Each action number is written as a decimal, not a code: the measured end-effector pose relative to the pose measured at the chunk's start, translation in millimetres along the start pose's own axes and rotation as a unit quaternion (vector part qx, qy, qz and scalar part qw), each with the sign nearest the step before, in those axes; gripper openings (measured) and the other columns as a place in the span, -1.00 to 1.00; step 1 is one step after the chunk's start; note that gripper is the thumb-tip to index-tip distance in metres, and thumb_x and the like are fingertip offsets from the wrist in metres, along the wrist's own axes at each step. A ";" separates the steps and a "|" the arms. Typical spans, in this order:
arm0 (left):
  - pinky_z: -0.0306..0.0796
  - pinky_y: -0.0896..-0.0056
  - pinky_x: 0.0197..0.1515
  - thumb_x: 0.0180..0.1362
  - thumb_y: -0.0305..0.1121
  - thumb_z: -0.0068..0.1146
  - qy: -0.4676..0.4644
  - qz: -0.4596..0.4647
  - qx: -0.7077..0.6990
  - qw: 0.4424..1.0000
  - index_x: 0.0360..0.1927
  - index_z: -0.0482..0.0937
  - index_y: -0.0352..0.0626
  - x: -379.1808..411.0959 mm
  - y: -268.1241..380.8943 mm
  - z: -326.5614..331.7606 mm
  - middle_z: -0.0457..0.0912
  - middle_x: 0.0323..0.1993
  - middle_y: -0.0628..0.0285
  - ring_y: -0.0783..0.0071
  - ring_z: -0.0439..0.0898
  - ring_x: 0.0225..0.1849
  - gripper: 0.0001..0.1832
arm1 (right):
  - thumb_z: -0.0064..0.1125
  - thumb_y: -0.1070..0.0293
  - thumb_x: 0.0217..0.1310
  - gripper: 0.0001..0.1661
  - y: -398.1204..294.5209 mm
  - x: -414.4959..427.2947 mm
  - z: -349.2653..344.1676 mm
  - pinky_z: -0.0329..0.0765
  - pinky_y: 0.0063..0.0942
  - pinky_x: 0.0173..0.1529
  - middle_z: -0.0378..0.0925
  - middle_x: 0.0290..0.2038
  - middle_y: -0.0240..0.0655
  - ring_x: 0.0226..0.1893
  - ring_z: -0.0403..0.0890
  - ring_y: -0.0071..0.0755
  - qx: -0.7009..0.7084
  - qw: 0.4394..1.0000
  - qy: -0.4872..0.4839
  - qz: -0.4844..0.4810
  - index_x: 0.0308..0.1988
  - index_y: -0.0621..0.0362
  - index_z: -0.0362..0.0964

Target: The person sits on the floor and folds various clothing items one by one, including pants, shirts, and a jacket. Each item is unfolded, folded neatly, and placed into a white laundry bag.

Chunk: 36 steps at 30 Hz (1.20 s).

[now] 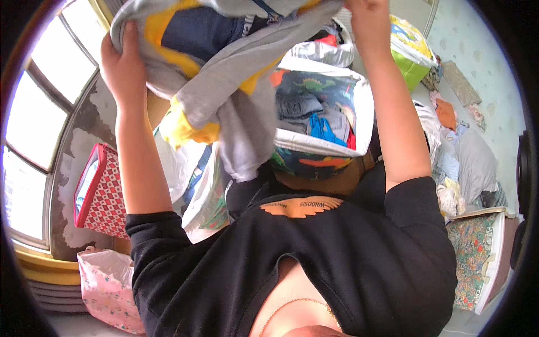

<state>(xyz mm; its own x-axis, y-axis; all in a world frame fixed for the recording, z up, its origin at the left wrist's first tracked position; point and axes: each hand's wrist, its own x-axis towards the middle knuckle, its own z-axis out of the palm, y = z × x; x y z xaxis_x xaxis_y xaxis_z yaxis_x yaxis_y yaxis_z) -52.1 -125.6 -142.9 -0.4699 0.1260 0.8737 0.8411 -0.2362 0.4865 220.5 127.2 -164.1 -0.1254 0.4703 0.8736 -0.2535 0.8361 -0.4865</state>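
Note:
Stretched out between my raised hands is a grey sweatshirt point(229, 88) with yellow trim and navy patches. At the upper left, my left hand point(123, 69) grips one edge of it, thumb over the fabric. My right hand point(368, 10), partly cut off by the top of the picture, holds the other end. A sleeve with a yellow part hangs down in the middle. Below and right of the garment stands a dinosaur-print fabric bin point(309, 162) with a white rim. Inside it lie folded dark and grey clothes point(299, 107) and a bright blue garment point(324, 130).
A red-and-white patterned storage bag point(107, 193) and a pink bag point(107, 290) stand at left by the windows. A lime-green bin point(410, 69) sits at upper right. Loose clothes point(476, 160) are piled at right, above a floral-patterned box point(469, 261).

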 end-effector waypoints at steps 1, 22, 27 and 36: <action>0.41 0.46 -0.12 0.29 -0.14 0.11 0.001 -0.018 -0.007 1.000 -0.04 0.54 -0.33 11.4 14.7 11.9 0.62 -0.24 0.22 0.51 0.53 -0.22 -0.59 | 0.21 0.23 0.16 -0.65 -1.9 6.2 -3.4 0.48 -0.43 -0.16 0.60 -0.28 -0.35 -0.26 0.57 -0.41 -0.151 0.987 -0.046 0.041 -0.09 0.15 0.47; 0.45 0.37 -0.21 0.21 0.17 0.08 -0.198 0.050 0.210 0.956 -0.19 0.67 -0.23 139.5 -64.6 35.8 0.68 -0.42 0.15 0.35 0.64 -0.35 -0.43 | 0.09 0.46 0.11 -0.86 -8.7 134.4 -60.8 0.50 -0.37 -0.13 0.63 -0.38 -0.22 -0.34 0.60 -0.34 -0.376 0.911 -0.162 0.055 -0.31 0.19 0.57; 0.44 0.17 -0.04 0.22 0.27 -0.05 -0.093 0.151 0.345 0.922 0.01 0.59 -0.16 157.0 -101.0 15.0 0.67 -0.18 -0.01 0.07 0.64 -0.13 -0.33 | 0.11 0.50 0.07 -0.80 14.9 125.7 -46.2 0.50 -0.39 -0.16 0.62 -0.35 -0.23 -0.33 0.60 -0.35 -0.243 0.962 -0.050 -0.111 -0.22 0.19 0.51; 0.47 0.23 -0.29 -0.10 -0.60 0.04 -0.112 0.143 0.312 0.933 -0.32 0.59 -0.33 -111.3 -65.5 -180.2 0.60 -0.44 0.00 0.15 0.62 -0.40 -0.79 | 0.12 0.52 0.02 -0.79 -33.0 -120.8 -102.2 0.55 -0.28 -0.17 0.53 -0.26 -0.23 -0.22 0.60 -0.06 -0.405 0.873 -0.249 -0.108 -0.25 0.08 0.49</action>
<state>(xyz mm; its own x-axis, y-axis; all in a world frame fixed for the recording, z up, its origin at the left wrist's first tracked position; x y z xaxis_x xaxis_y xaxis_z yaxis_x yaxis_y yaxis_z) -103.2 -297.8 -272.9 -0.1931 0.3584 0.9134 0.9484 0.3067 0.0802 342.0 71.7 -255.0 -0.6111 0.2644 0.7461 0.4127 0.9107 0.0153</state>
